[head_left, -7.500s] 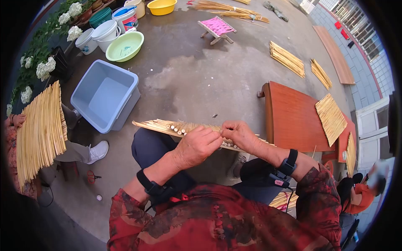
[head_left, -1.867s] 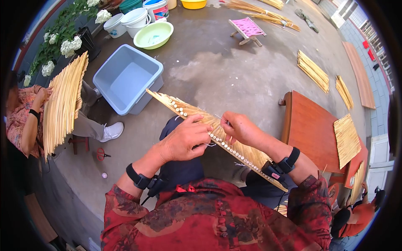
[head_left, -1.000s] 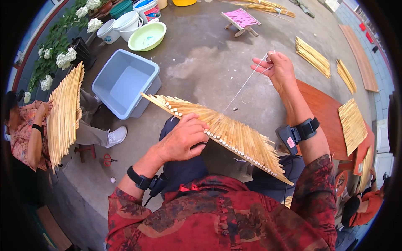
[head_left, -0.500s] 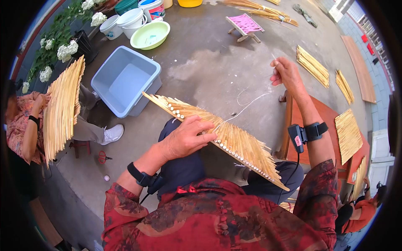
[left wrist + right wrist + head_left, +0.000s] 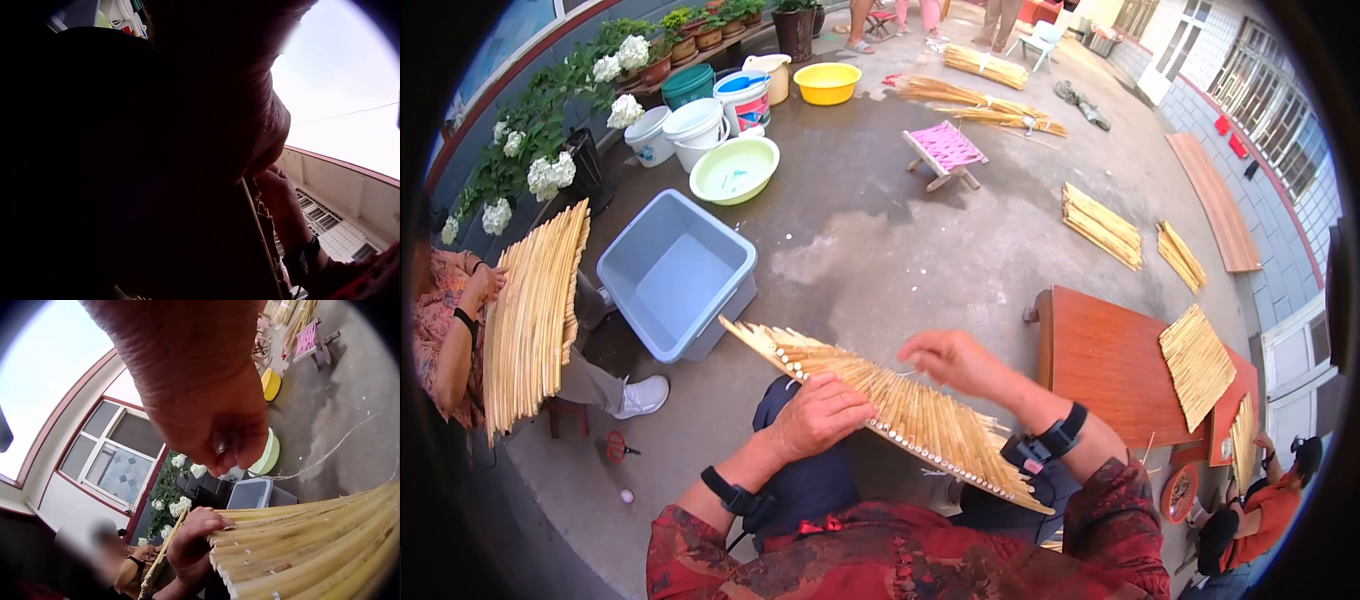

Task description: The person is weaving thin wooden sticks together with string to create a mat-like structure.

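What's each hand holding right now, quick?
Left hand: closed, holding the stalk panel by its edge.
Right hand: closed, apparently pinching the white thread.

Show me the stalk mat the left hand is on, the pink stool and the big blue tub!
Stalk mat (image 5: 940,425): head view, on the stalks.
Pink stool (image 5: 946,146): head view, on the seat.
Big blue tub (image 5: 678,280): head view, on the inside bottom.

no legible text, bucket print (image 5: 747,112) too small
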`<control>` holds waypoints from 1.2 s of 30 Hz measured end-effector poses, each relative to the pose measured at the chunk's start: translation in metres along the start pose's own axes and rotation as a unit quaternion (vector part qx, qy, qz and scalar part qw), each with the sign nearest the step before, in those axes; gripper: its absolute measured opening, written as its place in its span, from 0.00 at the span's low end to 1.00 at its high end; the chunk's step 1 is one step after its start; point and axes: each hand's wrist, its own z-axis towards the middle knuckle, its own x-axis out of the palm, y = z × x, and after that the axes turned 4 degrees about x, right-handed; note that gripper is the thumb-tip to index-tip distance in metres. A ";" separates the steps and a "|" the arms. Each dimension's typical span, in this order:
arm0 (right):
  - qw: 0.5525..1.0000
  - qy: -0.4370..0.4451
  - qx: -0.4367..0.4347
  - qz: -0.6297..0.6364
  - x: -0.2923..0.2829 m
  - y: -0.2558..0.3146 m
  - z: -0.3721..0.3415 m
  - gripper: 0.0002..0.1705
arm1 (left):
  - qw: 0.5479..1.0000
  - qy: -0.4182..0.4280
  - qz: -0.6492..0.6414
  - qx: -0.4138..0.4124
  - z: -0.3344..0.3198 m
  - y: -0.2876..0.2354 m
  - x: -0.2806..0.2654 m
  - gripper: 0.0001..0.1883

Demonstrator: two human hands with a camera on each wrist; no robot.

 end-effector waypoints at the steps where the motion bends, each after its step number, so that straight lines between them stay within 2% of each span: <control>1: 0.995 0.070 0.060 0.046 0.014 -0.003 0.003 0.10 | 1.000 0.008 0.005 -0.003 -0.002 0.000 0.000 0.15; 2: 0.994 0.085 0.033 0.055 0.025 -0.017 0.008 0.09 | 1.000 0.001 0.010 0.010 -0.002 0.000 0.001 0.15; 3: 0.988 0.097 0.029 0.118 0.032 -0.028 0.013 0.09 | 1.000 0.004 0.008 0.000 -0.004 0.000 0.002 0.15; 4: 0.989 0.089 0.025 0.112 0.036 -0.030 0.013 0.09 | 1.000 0.008 0.005 -0.011 -0.004 0.000 0.002 0.14; 6: 0.983 0.129 0.043 0.121 0.036 -0.029 0.014 0.10 | 1.000 0.010 0.003 -0.009 -0.004 -0.002 0.001 0.14; 7: 0.973 0.154 0.093 0.142 0.031 -0.021 0.011 0.10 | 1.000 0.003 0.000 -0.008 -0.006 -0.003 0.003 0.14; 8: 0.975 0.151 0.089 0.138 0.029 -0.019 0.009 0.10 | 1.000 -0.004 -0.001 -0.007 -0.006 -0.001 0.002 0.14; 10: 0.994 0.107 0.028 0.024 0.029 -0.017 0.004 0.10 | 0.999 -0.036 0.003 0.011 0.002 0.000 0.001 0.14; 11: 0.992 0.102 0.062 0.033 0.029 -0.012 0.002 0.10 | 0.999 -0.033 0.000 0.009 0.001 -0.001 0.002 0.15; 12: 0.993 0.100 0.057 0.028 0.030 -0.022 0.006 0.10 | 1.000 -0.030 0.000 0.007 0.001 -0.001 0.002 0.15; 14: 0.988 0.060 -0.088 -0.108 0.034 -0.052 0.015 0.10 | 1.000 -0.026 0.008 0.013 0.001 0.000 0.003 0.15; 16: 0.990 0.071 -0.078 -0.096 0.030 -0.043 0.014 0.10 | 0.999 -0.032 0.004 0.009 0.000 0.000 0.005 0.15; 18: 0.992 0.110 0.034 0.057 0.023 -0.031 0.009 0.09 | 0.999 -0.046 0.021 0.015 -0.001 0.000 0.005 0.14; 19: 0.992 0.108 0.031 0.054 0.019 -0.035 0.009 0.09 | 0.999 -0.037 0.016 0.014 -0.002 0.000 0.005 0.14; 21: 0.956 0.126 0.104 0.243 0.016 -0.046 0.010 0.10 | 1.000 -0.025 0.010 0.014 -0.001 0.001 0.004 0.13; 25: 0.954 0.125 0.115 0.245 0.021 -0.049 0.012 0.11 | 0.999 -0.021 0.016 0.022 -0.004 0.001 0.006 0.15; 26: 0.988 0.092 0.025 0.124 0.029 -0.049 0.011 0.11 | 0.999 -0.026 0.022 0.023 -0.004 0.002 0.006 0.15; 27: 0.996 0.059 -0.066 -0.002 0.032 -0.049 0.014 0.12 | 0.999 -0.029 0.027 0.023 -0.003 0.003 0.005 0.15; 30: 0.995 0.076 -0.067 -0.014 0.034 -0.051 0.015 0.12 | 0.999 -0.037 0.021 0.002 -0.006 -0.003 0.004 0.15; 31: 0.993 0.074 -0.057 -0.074 0.031 -0.050 0.016 0.11 | 0.999 -0.035 0.021 0.001 -0.007 -0.003 0.004 0.15; 36: 0.992 0.079 -0.041 -0.084 0.030 -0.043 0.017 0.10 | 1.000 -0.018 0.017 -0.004 -0.005 -0.001 -0.001 0.16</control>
